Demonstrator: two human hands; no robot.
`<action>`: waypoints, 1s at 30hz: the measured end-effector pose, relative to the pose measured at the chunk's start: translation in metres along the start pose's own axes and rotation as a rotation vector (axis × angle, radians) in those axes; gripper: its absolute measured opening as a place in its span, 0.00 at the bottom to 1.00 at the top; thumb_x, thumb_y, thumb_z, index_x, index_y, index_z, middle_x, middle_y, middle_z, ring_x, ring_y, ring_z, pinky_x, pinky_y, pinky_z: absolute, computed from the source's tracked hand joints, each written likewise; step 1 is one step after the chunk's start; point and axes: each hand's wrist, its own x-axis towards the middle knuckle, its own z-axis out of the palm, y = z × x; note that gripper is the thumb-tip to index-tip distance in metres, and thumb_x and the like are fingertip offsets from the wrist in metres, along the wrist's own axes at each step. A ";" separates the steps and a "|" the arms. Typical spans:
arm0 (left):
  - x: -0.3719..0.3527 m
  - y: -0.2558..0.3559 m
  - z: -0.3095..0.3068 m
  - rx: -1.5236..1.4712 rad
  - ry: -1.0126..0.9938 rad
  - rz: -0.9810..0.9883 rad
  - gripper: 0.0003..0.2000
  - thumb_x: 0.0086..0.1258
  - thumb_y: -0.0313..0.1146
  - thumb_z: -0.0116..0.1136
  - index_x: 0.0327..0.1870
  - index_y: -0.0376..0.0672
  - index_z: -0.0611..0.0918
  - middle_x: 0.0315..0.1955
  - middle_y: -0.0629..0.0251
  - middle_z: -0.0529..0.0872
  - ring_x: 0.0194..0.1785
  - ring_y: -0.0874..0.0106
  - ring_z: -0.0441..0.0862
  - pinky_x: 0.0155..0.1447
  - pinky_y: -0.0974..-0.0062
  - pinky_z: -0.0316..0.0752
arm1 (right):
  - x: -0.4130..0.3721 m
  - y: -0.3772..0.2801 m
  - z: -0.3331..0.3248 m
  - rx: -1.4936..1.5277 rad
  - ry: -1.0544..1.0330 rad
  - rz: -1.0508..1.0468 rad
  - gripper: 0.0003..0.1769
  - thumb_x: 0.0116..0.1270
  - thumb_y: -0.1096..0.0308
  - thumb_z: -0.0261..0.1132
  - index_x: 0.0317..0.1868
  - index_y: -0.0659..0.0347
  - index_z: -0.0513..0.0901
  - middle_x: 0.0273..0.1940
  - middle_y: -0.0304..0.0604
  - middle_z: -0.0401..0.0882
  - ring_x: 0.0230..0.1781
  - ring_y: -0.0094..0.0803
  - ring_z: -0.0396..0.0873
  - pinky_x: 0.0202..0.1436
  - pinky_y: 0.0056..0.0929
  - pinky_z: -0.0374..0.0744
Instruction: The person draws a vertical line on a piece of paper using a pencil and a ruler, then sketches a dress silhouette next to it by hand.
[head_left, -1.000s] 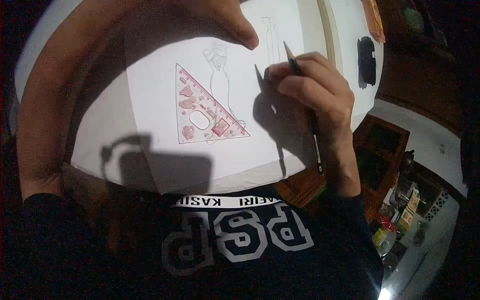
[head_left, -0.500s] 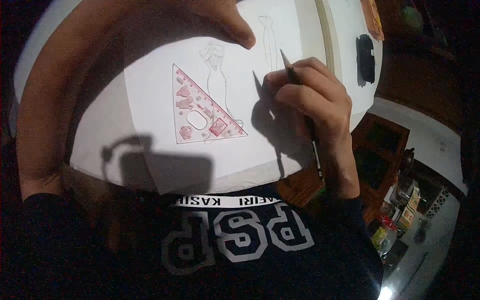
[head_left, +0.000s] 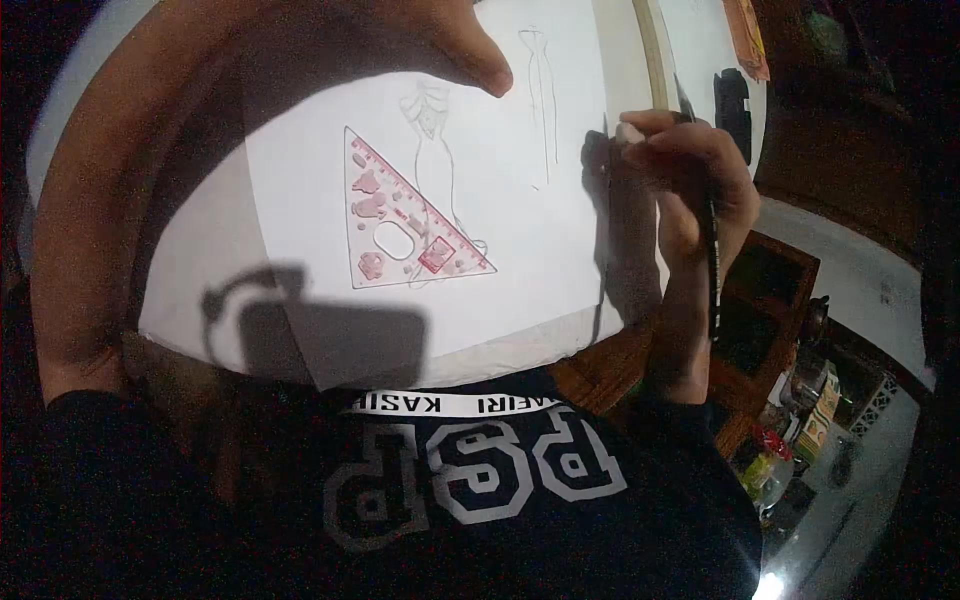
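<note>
At the upper right of the paper, my right hand (head_left: 700, 170) pinches a small whitish lump (head_left: 628, 134) that looks like an eraser. The same hand also keeps a dark pencil (head_left: 714, 270), tip up, against the palm. My left hand (head_left: 450, 40) rests on the paper (head_left: 500, 310) at the top, thumb stretched out; its other fingers are cut off by the frame edge. A clear triangle ruler (head_left: 365, 240) with pink pictures lies over part of a figure drawing (head_left: 433, 150). Further right is a second, narrower pencil sketch (head_left: 538, 90).
The paper lies on a pale rounded board or tabletop (head_left: 200, 310). A black case-like object (head_left: 733, 115) and an orange item (head_left: 745, 35) lie at its right side. Below right, wooden furniture and assorted packets (head_left: 815, 420) stand near a pale floor.
My right hand has moved right, away from the narrow sketch, and turned the pencil upright. The whitish lump now shows at its fingertips. More lines of that sketch are visible. My left hand stays put.
</note>
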 end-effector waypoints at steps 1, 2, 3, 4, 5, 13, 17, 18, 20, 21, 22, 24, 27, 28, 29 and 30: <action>-0.001 0.000 0.000 0.015 -0.004 -0.008 0.31 0.59 0.59 0.72 0.39 0.32 0.80 0.32 0.53 0.83 0.35 0.60 0.81 0.38 0.66 0.79 | 0.001 0.003 -0.002 -0.110 -0.029 -0.070 0.09 0.68 0.71 0.71 0.46 0.63 0.83 0.50 0.55 0.89 0.47 0.34 0.89 0.50 0.33 0.88; -0.005 -0.001 0.004 0.015 -0.004 -0.009 0.31 0.59 0.59 0.72 0.39 0.32 0.80 0.32 0.53 0.83 0.35 0.60 0.81 0.38 0.66 0.79 | 0.001 0.004 0.000 -0.110 -0.030 -0.071 0.09 0.68 0.71 0.71 0.46 0.63 0.83 0.50 0.55 0.89 0.47 0.34 0.89 0.50 0.33 0.88; -0.010 -0.003 0.010 0.047 0.087 0.059 0.31 0.59 0.59 0.72 0.39 0.32 0.79 0.32 0.53 0.83 0.35 0.60 0.81 0.38 0.66 0.79 | 0.002 0.004 0.003 -0.162 -0.032 -0.072 0.09 0.68 0.74 0.71 0.46 0.62 0.84 0.49 0.52 0.89 0.48 0.33 0.89 0.51 0.32 0.88; -0.013 -0.005 0.013 0.079 0.177 0.128 0.32 0.59 0.59 0.72 0.39 0.32 0.79 0.32 0.53 0.83 0.35 0.60 0.81 0.39 0.66 0.79 | 0.002 0.005 0.007 -0.213 -0.033 -0.074 0.09 0.67 0.77 0.72 0.47 0.60 0.84 0.49 0.50 0.89 0.49 0.33 0.89 0.52 0.32 0.88; -0.009 -0.007 0.011 0.080 0.176 0.130 0.32 0.59 0.59 0.72 0.39 0.32 0.79 0.32 0.53 0.83 0.35 0.60 0.81 0.39 0.66 0.79 | 0.002 0.005 0.011 -0.214 -0.030 -0.072 0.09 0.67 0.77 0.72 0.47 0.60 0.84 0.49 0.50 0.89 0.49 0.33 0.89 0.52 0.32 0.88; -0.008 -0.008 0.018 0.075 0.229 0.142 0.34 0.57 0.63 0.73 0.39 0.33 0.79 0.33 0.51 0.83 0.38 0.59 0.81 0.41 0.64 0.79 | 0.027 -0.008 0.027 -0.211 -0.137 -0.069 0.07 0.71 0.75 0.69 0.47 0.59 0.83 0.51 0.50 0.88 0.53 0.34 0.88 0.54 0.32 0.89; 0.001 -0.011 0.011 0.041 0.111 0.085 0.35 0.56 0.63 0.73 0.39 0.33 0.79 0.34 0.51 0.83 0.38 0.58 0.82 0.42 0.64 0.79 | 0.041 -0.002 0.027 0.320 -0.180 0.118 0.10 0.73 0.74 0.66 0.53 0.58 0.80 0.51 0.50 0.86 0.53 0.34 0.87 0.56 0.36 0.89; -0.004 -0.013 0.016 0.049 0.191 0.160 0.35 0.56 0.63 0.74 0.39 0.33 0.79 0.34 0.51 0.83 0.38 0.58 0.82 0.42 0.63 0.79 | 0.040 -0.002 0.031 0.326 -0.191 0.134 0.10 0.73 0.73 0.67 0.52 0.58 0.80 0.51 0.49 0.86 0.53 0.34 0.87 0.56 0.36 0.89; -0.005 -0.015 0.020 0.056 0.272 0.234 0.35 0.56 0.63 0.75 0.39 0.33 0.79 0.34 0.51 0.83 0.38 0.57 0.82 0.42 0.63 0.80 | 0.038 -0.001 0.042 0.408 -0.214 0.141 0.10 0.72 0.72 0.67 0.52 0.59 0.80 0.49 0.48 0.85 0.51 0.35 0.87 0.56 0.36 0.88; -0.004 -0.016 0.020 0.050 0.262 0.230 0.34 0.56 0.62 0.75 0.39 0.33 0.79 0.34 0.51 0.83 0.38 0.57 0.82 0.42 0.63 0.80 | 0.042 0.009 0.041 0.387 -0.286 0.007 0.08 0.73 0.71 0.67 0.50 0.59 0.80 0.49 0.49 0.85 0.51 0.36 0.87 0.56 0.37 0.87; -0.004 -0.015 0.020 0.045 0.252 0.225 0.34 0.56 0.62 0.75 0.39 0.33 0.79 0.34 0.51 0.84 0.38 0.58 0.83 0.42 0.63 0.80 | 0.038 0.008 0.042 0.348 -0.290 0.010 0.08 0.72 0.71 0.67 0.49 0.59 0.80 0.48 0.49 0.85 0.52 0.36 0.86 0.56 0.38 0.87; -0.005 -0.013 0.020 0.050 0.241 0.200 0.34 0.56 0.62 0.75 0.39 0.33 0.79 0.34 0.51 0.84 0.38 0.58 0.82 0.41 0.63 0.80 | 0.030 0.012 0.042 0.399 -0.322 -0.045 0.06 0.69 0.77 0.66 0.44 0.63 0.80 0.44 0.51 0.85 0.44 0.35 0.86 0.48 0.35 0.87; -0.003 -0.004 0.008 0.026 0.140 0.100 0.33 0.57 0.62 0.74 0.39 0.33 0.79 0.34 0.51 0.84 0.38 0.58 0.82 0.41 0.64 0.80 | 0.015 -0.001 0.014 0.685 -0.407 0.264 0.05 0.66 0.80 0.66 0.38 0.64 0.78 0.40 0.53 0.84 0.33 0.32 0.84 0.40 0.35 0.87; -0.002 -0.003 0.004 -0.001 0.044 0.028 0.33 0.57 0.62 0.74 0.38 0.34 0.79 0.34 0.51 0.84 0.38 0.58 0.82 0.41 0.64 0.80 | 0.016 0.005 0.010 0.702 -0.351 0.194 0.06 0.66 0.79 0.67 0.39 0.64 0.78 0.41 0.53 0.84 0.35 0.32 0.85 0.40 0.35 0.87; -0.002 -0.003 0.004 -0.002 0.044 0.031 0.33 0.57 0.62 0.74 0.38 0.34 0.79 0.34 0.51 0.84 0.38 0.58 0.82 0.41 0.64 0.80 | 0.017 0.011 0.009 0.714 -0.289 0.126 0.06 0.66 0.79 0.67 0.40 0.63 0.78 0.41 0.54 0.84 0.36 0.33 0.85 0.41 0.35 0.87; -0.001 -0.002 0.004 -0.010 0.044 0.022 0.33 0.57 0.62 0.74 0.38 0.34 0.79 0.34 0.51 0.84 0.38 0.58 0.82 0.41 0.64 0.80 | 0.019 0.012 0.006 0.621 -0.205 0.113 0.08 0.65 0.79 0.68 0.42 0.62 0.78 0.42 0.53 0.84 0.44 0.36 0.87 0.47 0.39 0.88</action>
